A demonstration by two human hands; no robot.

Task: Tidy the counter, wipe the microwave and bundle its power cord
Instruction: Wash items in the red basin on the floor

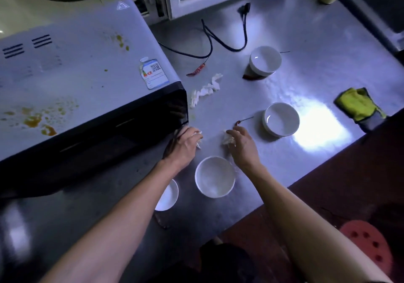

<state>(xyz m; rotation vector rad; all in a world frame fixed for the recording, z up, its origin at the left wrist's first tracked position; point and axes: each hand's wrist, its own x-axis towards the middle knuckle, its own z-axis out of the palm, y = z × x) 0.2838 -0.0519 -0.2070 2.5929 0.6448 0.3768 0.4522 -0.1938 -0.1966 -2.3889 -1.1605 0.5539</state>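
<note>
Hands low on steel counter (317, 49): left hand (184, 144) curled round a tissue wad (197, 137) by microwave (72, 79) corner, right hand (242, 144) pinching another tissue scrap (227, 139). Power cord (218, 40) lies loose behind, w/ bowl (215, 176) between wrists.

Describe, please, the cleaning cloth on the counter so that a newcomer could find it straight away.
Start from the steel counter and follow its near edge to the right. There lies the cloth, crumpled, beyond the white bowl. It alone is bright yellow; the other scraps on the counter are white tissue.
</note>
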